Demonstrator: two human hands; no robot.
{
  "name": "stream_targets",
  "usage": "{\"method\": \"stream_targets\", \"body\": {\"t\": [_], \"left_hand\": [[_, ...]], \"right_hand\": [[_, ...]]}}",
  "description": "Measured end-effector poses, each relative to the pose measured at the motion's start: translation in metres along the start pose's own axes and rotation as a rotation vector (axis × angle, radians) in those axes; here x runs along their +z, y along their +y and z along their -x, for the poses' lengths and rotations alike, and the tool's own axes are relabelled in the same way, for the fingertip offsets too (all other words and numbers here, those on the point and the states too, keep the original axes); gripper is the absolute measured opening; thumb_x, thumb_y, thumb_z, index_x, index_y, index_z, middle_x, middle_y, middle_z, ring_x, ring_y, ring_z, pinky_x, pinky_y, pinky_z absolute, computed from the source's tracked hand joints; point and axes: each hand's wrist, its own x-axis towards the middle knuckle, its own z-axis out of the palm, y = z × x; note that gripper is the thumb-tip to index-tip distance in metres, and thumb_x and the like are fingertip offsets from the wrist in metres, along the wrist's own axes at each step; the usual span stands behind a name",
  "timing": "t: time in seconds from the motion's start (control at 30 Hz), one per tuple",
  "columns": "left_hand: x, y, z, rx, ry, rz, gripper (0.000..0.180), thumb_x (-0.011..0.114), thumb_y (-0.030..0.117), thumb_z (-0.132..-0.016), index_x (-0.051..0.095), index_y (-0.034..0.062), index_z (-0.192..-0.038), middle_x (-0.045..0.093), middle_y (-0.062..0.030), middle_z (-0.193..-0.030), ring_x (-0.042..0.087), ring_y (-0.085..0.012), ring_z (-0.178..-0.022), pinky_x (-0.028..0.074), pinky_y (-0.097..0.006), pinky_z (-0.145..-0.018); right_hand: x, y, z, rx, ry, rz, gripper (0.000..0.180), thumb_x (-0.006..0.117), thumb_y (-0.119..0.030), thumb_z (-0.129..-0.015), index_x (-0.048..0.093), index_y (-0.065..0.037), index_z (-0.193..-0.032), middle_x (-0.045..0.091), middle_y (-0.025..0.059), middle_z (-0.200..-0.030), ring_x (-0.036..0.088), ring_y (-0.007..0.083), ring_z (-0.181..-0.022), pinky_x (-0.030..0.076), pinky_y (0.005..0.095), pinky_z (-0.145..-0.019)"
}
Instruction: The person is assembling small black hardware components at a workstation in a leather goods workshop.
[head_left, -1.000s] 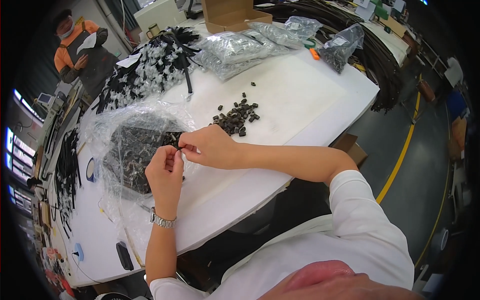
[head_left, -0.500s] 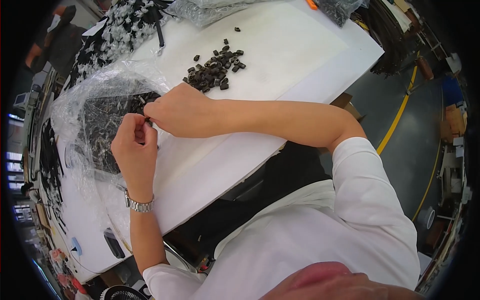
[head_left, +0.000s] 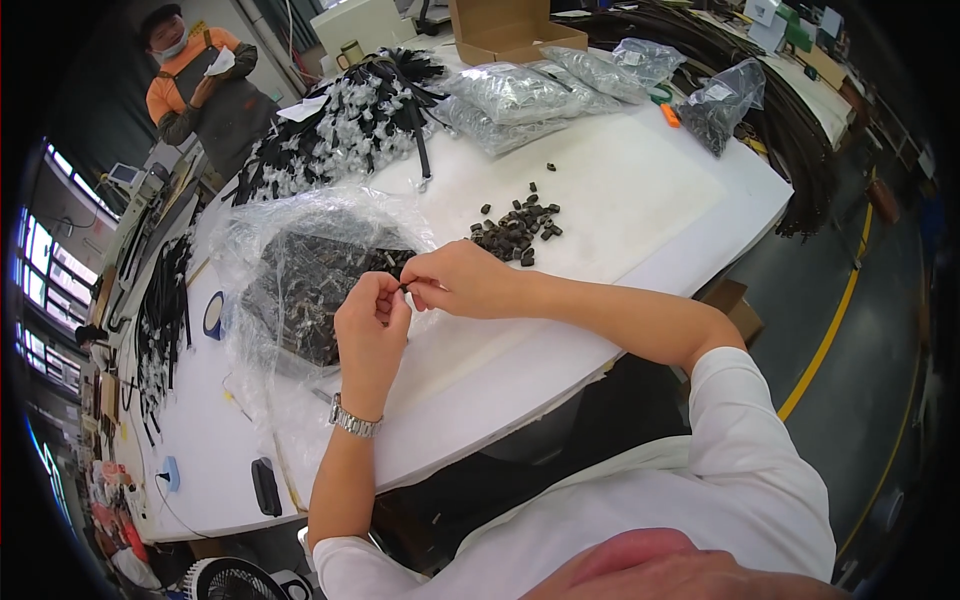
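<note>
One small black piece [head_left: 404,288] sits between the fingertips of both hands, beside the mouth of a clear plastic bag [head_left: 370,210]. Clock positions are taken from this piece, with 12 o'clock toward the top of the view.

Grip: the left hand [head_left: 366,318] pinches the piece from 8 o'clock, between thumb and forefinger. The right hand [head_left: 462,280] pinches it from 3 o'clock. Fingers hide most of the piece; its exact form cannot be told.

Progress: the held piece appears to be mid-handling. At 2 o'clock, a loose pile of short dark pieces [head_left: 515,232] lies on the white tabletop [head_left: 620,215], with a few strays beyond it. Probably these are the handled share; the view does not confirm it. At 9 o'clock, the bag contains many more dark pieces, so much of the stock seems left.

Edges and room: the widest working surface extends from the pile to the tabletop edge between 2 and 3 o'clock. The near edge runs at 5 o'clock. Bag film crowds the left hand toward 9 o'clock. Bundled black straps [head_left: 345,125] at 11 o'clock and plastic packages [head_left: 515,95] at 1 o'clock bound the far side.
</note>
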Motion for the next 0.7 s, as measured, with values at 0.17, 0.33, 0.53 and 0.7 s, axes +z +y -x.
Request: {"method": "stream_targets", "body": {"t": [0.17,0.33,0.53,0.7], "left_hand": [[-0.002,0.006,-0.006,0.081,0.013,-0.128,0.008,0.069,-0.003,-0.087,0.065,0.0008,-0.093,0.066,-0.0048,-0.075,0.063,-0.0107,-0.062,0.052,-0.027,-0.058],[-0.011,0.000,-0.014,-0.060,-0.083,0.014,0.005,0.068,-0.002,-0.090,0.066,0.0004,-0.094,0.064,-0.0024,-0.072,0.060,-0.0070,-0.057,0.049,-0.025,-0.053],[-0.026,-0.010,-0.018,-0.444,-0.231,0.700,0.010,0.067,0.008,-0.100,0.066,-0.0024,-0.100,0.065,-0.0006,-0.079,0.058,-0.0045,-0.061,0.050,-0.024,-0.051],[-0.010,0.002,-0.013,-0.322,-0.148,0.538,0.013,0.069,0.011,-0.101,0.067,-0.0015,-0.102,0.065,-0.0006,-0.081,0.057,-0.0049,-0.063,0.053,-0.024,-0.057]], "right_hand": [[-0.005,-0.001,-0.001,-0.013,-0.001,0.026,0.015,0.061,-0.007,-0.098,0.071,-0.004,-0.108,0.076,0.0067,-0.084,0.074,0.0229,-0.077,0.056,0.0350,-0.072],[-0.012,0.006,-0.008,-0.065,-0.045,-0.047,0.015,0.060,-0.004,-0.101,0.071,-0.002,-0.112,0.075,0.0078,-0.085,0.073,0.0207,-0.078,0.058,0.0336,-0.076],[-0.008,-0.002,-0.009,0.063,-0.039,-0.407,0.014,0.059,-0.007,-0.106,0.069,0.003,-0.110,0.075,0.0068,-0.085,0.071,0.0145,-0.078,0.057,0.0297,-0.074],[-0.004,-0.005,-0.003,0.117,0.052,-0.307,0.012,0.062,-0.008,-0.102,0.068,0.001,-0.101,0.074,0.0080,-0.079,0.072,0.0153,-0.072,0.056,0.0295,-0.067]]}}
